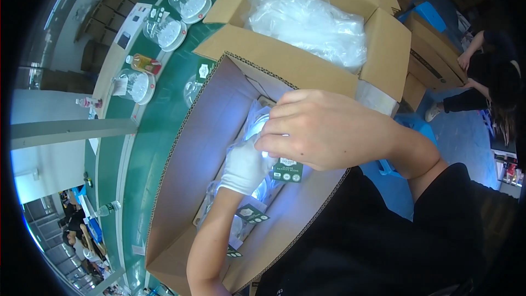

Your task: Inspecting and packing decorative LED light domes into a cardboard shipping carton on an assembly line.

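Note:
Inside a deep cardboard carton (pixel 181 186), my left hand (pixel 245 167), in a white glove, closes on a clear glowing dome (pixel 256 126) in thin plastic; its fingertips are partly hidden. Above the same dome, my bare right hand (pixel 312 131) has its fingers curled, their tips meeting the glove; what they pinch is hidden. A green printed tag (pixel 286 171) hangs just below my right hand. Lower in the carton lie more clear wrapped domes (pixel 266 190), one with a green tag (pixel 253 214).
Beyond stands an open carton (pixel 389 49) stuffed with clear plastic bags (pixel 307 22). On the green table (pixel 164 98) at left are clear domes (pixel 164 33) and a drink bottle (pixel 143 63). At right, another person (pixel 493 71) handles a cardboard box (pixel 433 55).

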`<action>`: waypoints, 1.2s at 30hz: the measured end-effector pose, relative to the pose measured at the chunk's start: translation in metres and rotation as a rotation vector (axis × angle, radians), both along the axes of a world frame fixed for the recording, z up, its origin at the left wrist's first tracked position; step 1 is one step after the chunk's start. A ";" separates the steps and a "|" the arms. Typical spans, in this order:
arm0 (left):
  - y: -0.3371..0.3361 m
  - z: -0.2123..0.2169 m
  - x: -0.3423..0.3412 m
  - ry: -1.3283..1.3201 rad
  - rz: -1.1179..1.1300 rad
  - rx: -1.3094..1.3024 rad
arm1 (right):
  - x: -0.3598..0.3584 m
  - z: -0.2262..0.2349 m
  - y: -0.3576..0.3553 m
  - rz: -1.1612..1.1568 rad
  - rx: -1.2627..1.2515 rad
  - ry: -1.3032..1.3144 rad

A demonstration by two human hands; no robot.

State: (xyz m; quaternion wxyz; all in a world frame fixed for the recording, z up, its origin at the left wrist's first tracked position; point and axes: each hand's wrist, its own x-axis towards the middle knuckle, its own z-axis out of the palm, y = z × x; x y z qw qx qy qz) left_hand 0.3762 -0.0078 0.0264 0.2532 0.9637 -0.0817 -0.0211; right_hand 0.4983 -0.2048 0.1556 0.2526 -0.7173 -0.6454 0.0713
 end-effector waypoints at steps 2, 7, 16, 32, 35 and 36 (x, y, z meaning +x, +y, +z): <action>0.000 0.016 0.004 0.068 -0.028 0.017 | 0.003 -0.004 -0.002 0.037 0.099 0.184; -0.026 0.032 0.023 -0.170 0.041 -0.157 | 0.001 -0.004 0.000 0.003 0.215 0.259; -0.016 -0.007 0.028 0.236 -0.055 -0.330 | 0.014 -0.002 0.004 0.122 0.216 0.407; 0.048 0.030 -0.044 0.983 -0.064 0.280 | 0.008 -0.003 0.010 0.033 0.276 0.360; 0.030 0.005 -0.025 1.148 -0.068 0.301 | 0.010 -0.005 0.009 0.026 0.289 0.300; 0.027 -0.004 -0.023 1.113 -0.117 0.310 | 0.010 -0.006 0.008 0.015 0.293 0.258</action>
